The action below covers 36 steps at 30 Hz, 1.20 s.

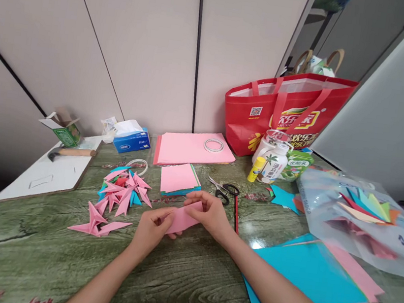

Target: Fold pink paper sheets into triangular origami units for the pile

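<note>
Both hands, left hand (151, 228) and right hand (209, 213), pinch a folded pink paper sheet (183, 220) mid-frame. Fingers closed on its edges, just above the green wood-grain counter (44, 245).

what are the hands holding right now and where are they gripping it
Both hands hold one pink paper above the table: the left hand pinches its left edge, the right hand its upper right edge.

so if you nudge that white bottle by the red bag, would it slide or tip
The white bottle stands upright and tall, so a high push would probably tip it. The glossy table looks slick, so a low nudge may slide it.
</note>
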Motion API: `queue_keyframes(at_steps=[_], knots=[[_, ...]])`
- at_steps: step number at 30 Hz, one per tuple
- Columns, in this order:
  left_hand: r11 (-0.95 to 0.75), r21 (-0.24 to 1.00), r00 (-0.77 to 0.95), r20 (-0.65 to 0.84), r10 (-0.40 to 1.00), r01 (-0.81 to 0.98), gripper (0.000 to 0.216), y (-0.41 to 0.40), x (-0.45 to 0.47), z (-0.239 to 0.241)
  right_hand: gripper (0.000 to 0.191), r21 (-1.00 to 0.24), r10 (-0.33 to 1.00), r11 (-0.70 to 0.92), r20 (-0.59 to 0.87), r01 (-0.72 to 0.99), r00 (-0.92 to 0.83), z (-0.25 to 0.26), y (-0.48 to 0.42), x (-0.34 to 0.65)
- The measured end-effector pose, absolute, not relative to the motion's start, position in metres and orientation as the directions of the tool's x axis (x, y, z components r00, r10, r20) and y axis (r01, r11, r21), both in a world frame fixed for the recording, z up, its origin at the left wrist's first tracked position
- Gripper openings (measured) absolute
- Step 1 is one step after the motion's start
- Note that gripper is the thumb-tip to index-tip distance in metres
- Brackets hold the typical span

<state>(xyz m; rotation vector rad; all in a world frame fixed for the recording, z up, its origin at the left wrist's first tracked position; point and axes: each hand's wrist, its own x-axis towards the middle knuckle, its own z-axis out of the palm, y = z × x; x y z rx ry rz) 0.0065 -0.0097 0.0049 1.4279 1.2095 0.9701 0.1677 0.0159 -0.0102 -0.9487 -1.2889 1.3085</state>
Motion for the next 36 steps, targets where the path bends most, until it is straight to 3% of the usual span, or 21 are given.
queue_keyframes(at_steps=[4, 11, 22, 28, 33, 36], knots=[[-0.138, 0.921, 0.206, 0.065, 0.976, 0.364, 0.025, -0.012, 0.007, 0.004, 0.017, -0.981, 0.960, 0.194, 0.194, -0.024, -0.203, -0.012, 0.013, 0.165], [-0.319, 0.768, 0.173, 0.268, 0.948, 0.555, 0.020, -0.010, 0.006, 0.002, 0.017, -0.958, 0.945, 0.276, 0.254, 0.082, -0.206, -0.011, 0.010, 0.161], [-0.170, 0.893, -0.098, 0.230, 0.968, 0.417, 0.012, -0.006, 0.002, 0.008, 0.013, -0.961, 0.964, 0.262, 0.265, 0.084, 0.023, -0.008, 0.025, 0.180], [-0.172, 0.871, -0.041, 0.215, 0.976, 0.461, 0.013, -0.008, 0.005, 0.009, 0.015, -0.969, 0.948, 0.228, 0.200, 0.090, -0.249, -0.009, 0.017, 0.171], [-0.180, 0.864, -0.046, 0.228, 0.973, 0.471, 0.014, -0.007, 0.005, 0.008, 0.013, -0.952, 0.946, 0.275, 0.243, 0.132, -0.215, -0.008, 0.019, 0.174], [-0.127, 0.920, -0.064, 0.161, 0.985, 0.372, 0.011, -0.006, 0.004, 0.005, 0.013, -0.956, 0.950, 0.275, 0.253, 0.104, -0.185, -0.005, 0.024, 0.181]])
